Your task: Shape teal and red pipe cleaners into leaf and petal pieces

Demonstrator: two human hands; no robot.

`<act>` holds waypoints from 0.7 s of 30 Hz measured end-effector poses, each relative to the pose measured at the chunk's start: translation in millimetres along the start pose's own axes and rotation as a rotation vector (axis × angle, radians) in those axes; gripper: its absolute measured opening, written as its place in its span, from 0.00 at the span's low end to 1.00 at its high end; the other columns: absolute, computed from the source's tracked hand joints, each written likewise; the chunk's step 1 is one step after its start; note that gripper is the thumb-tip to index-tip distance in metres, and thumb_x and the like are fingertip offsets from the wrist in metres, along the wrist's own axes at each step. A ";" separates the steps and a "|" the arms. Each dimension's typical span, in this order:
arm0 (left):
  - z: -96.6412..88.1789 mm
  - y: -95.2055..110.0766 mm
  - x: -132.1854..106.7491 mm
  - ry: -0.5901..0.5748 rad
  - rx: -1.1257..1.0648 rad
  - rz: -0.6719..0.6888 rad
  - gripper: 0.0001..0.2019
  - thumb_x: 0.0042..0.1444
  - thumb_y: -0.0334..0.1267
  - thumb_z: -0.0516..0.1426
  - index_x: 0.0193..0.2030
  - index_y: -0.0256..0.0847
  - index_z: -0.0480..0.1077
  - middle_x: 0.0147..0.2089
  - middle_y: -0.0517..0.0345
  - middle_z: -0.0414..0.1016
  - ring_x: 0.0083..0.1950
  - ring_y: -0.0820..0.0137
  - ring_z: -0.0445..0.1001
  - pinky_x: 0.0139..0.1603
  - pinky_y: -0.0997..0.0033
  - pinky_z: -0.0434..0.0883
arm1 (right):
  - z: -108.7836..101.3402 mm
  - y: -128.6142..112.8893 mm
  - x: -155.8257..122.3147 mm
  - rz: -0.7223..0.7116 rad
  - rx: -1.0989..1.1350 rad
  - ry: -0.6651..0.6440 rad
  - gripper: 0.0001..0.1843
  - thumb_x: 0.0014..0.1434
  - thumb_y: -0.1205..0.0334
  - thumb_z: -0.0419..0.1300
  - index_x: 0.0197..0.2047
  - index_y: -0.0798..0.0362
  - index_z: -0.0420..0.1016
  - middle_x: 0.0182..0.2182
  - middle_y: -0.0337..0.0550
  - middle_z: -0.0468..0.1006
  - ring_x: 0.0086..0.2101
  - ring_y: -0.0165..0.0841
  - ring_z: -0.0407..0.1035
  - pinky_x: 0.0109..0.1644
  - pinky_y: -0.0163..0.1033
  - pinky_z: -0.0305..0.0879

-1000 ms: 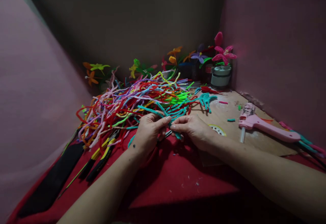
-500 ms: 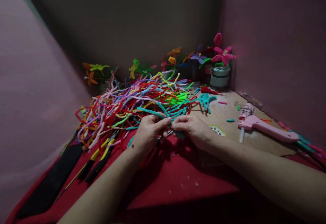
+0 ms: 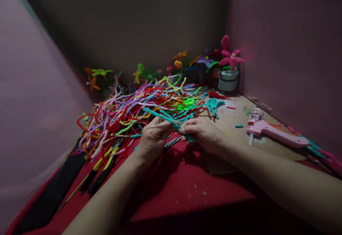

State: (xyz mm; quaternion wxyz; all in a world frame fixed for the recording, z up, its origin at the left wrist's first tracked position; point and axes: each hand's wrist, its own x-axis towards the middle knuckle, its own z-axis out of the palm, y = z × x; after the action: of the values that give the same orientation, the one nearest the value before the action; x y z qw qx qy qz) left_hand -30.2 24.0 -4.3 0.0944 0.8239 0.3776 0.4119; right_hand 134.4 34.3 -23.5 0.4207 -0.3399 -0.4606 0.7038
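The left hand (image 3: 153, 136) and the right hand (image 3: 201, 131) both grasp the teal fuzzy stems (image 3: 156, 114), just beside the colourful pile (image 3: 133, 103).

- far wall (image 3: 133, 21) is a murky grey-brown, super dark
- pinky-purple wall (image 3: 288, 50) on the right, pretty dim too
- left side's a paler lilac panel (image 3: 26, 103), can't tell if it's wall or cloth
- red-covered work surface (image 3: 160, 199), near edge dropping into black shadow
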 end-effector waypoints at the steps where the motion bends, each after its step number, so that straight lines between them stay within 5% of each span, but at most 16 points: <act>1: -2.1 -0.8 0.5 -0.006 0.040 0.040 0.06 0.53 0.32 0.55 0.34 0.42 0.74 0.35 0.57 0.72 0.37 0.73 0.70 0.38 0.75 0.67 | 0.1 -1.1 -0.3 0.005 0.000 -0.013 0.03 0.41 0.68 0.60 0.21 0.57 0.69 0.14 0.37 0.70 0.16 0.23 0.60 0.20 0.30 0.54; 15: -16.8 3.6 4.6 -0.012 0.412 0.300 0.04 0.51 0.34 0.58 0.29 0.41 0.74 0.35 0.55 0.71 0.38 0.69 0.64 0.39 0.68 0.63 | 0.8 -9.7 -5.1 -0.001 -0.124 -0.124 0.05 0.45 0.67 0.60 0.21 0.58 0.69 0.15 0.37 0.71 0.15 0.22 0.60 0.20 0.29 0.55; 21: -20.2 10.4 5.8 -0.010 0.430 0.269 0.04 0.51 0.35 0.57 0.30 0.42 0.74 0.33 0.57 0.74 0.38 0.68 0.63 0.41 0.65 0.60 | 2.7 -11.1 -7.9 0.019 -0.085 -0.156 0.06 0.46 0.65 0.61 0.23 0.58 0.69 0.15 0.37 0.71 0.15 0.22 0.61 0.19 0.29 0.55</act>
State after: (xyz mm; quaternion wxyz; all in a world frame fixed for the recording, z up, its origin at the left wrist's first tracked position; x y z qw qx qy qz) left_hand -37.6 17.7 17.0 -0.1368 0.8699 0.3431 0.3268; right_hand 138.4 28.7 -11.5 0.3621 -0.3060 -0.5181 0.7119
